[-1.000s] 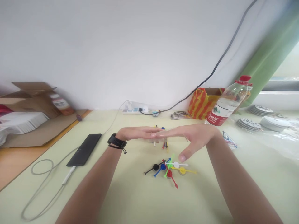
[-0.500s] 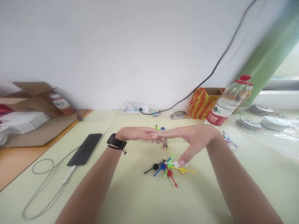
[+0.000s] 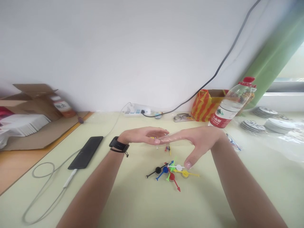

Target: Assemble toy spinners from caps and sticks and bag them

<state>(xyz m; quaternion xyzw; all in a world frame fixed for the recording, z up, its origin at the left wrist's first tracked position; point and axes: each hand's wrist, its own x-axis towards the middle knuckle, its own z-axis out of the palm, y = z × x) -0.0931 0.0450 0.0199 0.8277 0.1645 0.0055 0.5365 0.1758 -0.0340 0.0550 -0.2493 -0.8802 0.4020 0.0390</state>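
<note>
My left hand (image 3: 144, 135), with a black watch at its wrist, has its thumb on clear plastic (image 3: 177, 136) at my right fingertips; its other fingers are raised above the thumb. My right hand (image 3: 199, 141) has straight fingers lying along the plastic, its thumb spread downward. Below the hands, several plastic arrow spinners overlap: black (image 3: 158, 170), blue (image 3: 165, 169), green (image 3: 173, 166), white (image 3: 179, 167), yellow (image 3: 185, 173) and red (image 3: 172, 176). The right thumb hangs close to the white and yellow ones. More small coloured pieces (image 3: 168, 148) are partly hidden behind the hands.
A phone (image 3: 85, 152) with a cable lies left. Further left are a cardboard box (image 3: 35, 98) and white stacks. Behind stand a power strip (image 3: 137, 111), glasses (image 3: 181, 117), a striped bag (image 3: 204, 104) and a water bottle (image 3: 226, 110). Stacked discs (image 3: 253, 125) are right.
The fingers of my left hand have lifted away from its thumb, widening the gap. My right thumb has shifted slightly right, uncovering more of the white spinner.
</note>
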